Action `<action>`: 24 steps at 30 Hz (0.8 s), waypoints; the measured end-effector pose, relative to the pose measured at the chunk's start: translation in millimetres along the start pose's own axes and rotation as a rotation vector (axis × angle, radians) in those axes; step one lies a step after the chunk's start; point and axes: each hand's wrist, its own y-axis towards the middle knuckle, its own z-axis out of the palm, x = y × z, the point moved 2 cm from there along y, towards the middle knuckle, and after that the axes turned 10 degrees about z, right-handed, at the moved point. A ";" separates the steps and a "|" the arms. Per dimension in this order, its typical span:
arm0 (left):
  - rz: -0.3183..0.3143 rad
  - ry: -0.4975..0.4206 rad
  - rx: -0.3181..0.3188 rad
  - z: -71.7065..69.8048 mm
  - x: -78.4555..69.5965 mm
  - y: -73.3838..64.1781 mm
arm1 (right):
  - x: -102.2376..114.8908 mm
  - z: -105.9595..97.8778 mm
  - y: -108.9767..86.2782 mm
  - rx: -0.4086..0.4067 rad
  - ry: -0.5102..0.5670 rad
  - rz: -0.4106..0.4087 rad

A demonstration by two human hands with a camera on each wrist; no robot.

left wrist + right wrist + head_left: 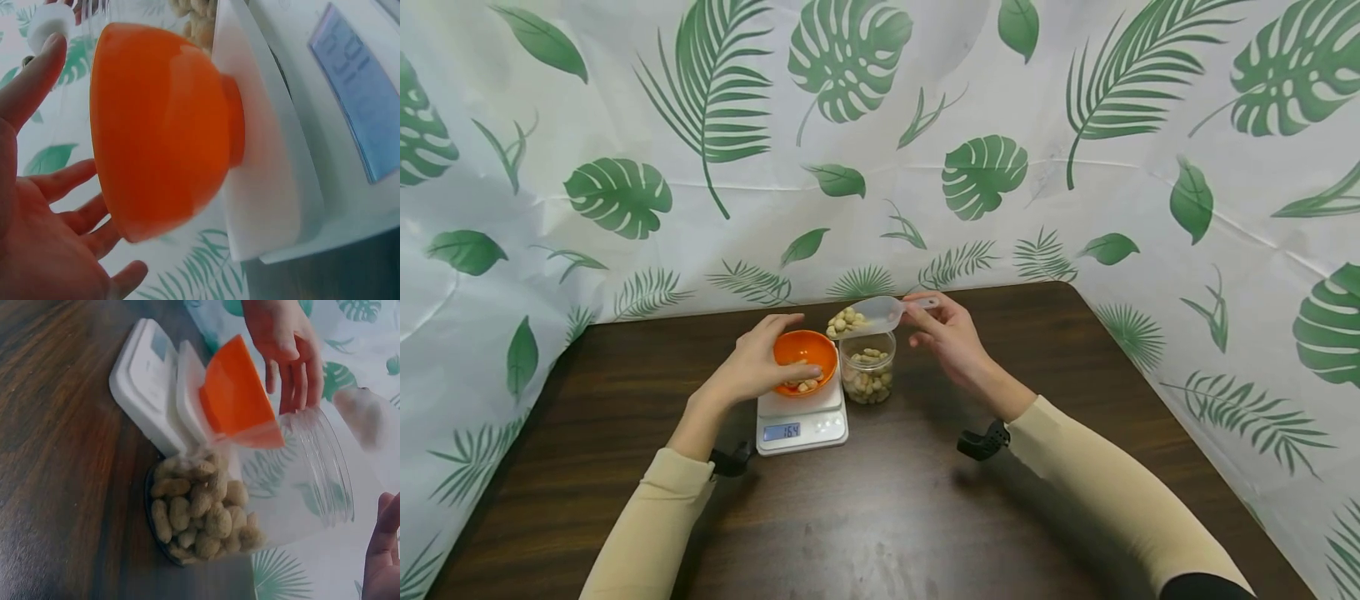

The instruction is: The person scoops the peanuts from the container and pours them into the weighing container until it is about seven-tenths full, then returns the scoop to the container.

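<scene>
Pinched by its handle in my right hand [949, 333] is a clear plastic scoop [885, 317], its bowl end full of peanuts in their shells [847, 321]. The scoop is level above a clear jar [275, 487] partly filled with more peanuts. An orange bowl [805, 342] with some peanuts inside sits on a white kitchen scale [820, 431]. My left hand [754, 365] is at the bowl's left side, thumb over the opening. In the left wrist view its fingers [69, 184] are spread loosely beside the rim.
The scale's display [782, 431] shows digits like 164. The jar stands right beside the scale on the dark wooden table [880, 508]. A white sheet with green leaves [910, 200] hangs behind and along the sides of the table.
</scene>
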 end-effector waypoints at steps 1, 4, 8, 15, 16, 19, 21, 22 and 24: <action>-0.009 -0.007 0.006 -0.8 1.4 -1.2 | 0.1 1.4 0.6 0.002 -0.003 -0.005; -0.033 -0.024 0.035 -2.5 5.6 -4.8 | -0.2 5.3 2.7 0.014 -0.008 -0.019; -0.040 -0.021 0.068 -4.0 9.1 -9.1 | -1.1 10.1 5.7 0.028 -0.030 -0.028; -0.029 -0.025 0.076 -6.0 12.9 -14.9 | -0.8 17.9 8.3 0.020 -0.105 -0.021; -0.030 -0.033 0.079 -6.0 13.8 -15.7 | -0.7 18.7 8.6 0.022 -0.114 -0.021; -0.033 -0.065 0.090 -6.3 16.9 -17.2 | -0.5 20.5 9.0 0.027 -0.138 -0.020; -0.031 -0.082 0.100 -6.3 18.5 -17.8 | 0.0 21.7 8.5 0.034 -0.147 -0.024; -0.026 -0.091 0.105 -6.0 19.3 -18.0 | 0.3 22.4 8.3 0.036 -0.151 -0.028; -0.022 -0.096 0.116 -5.3 21.1 -18.1 | 0.5 23.9 8.2 0.043 -0.159 -0.033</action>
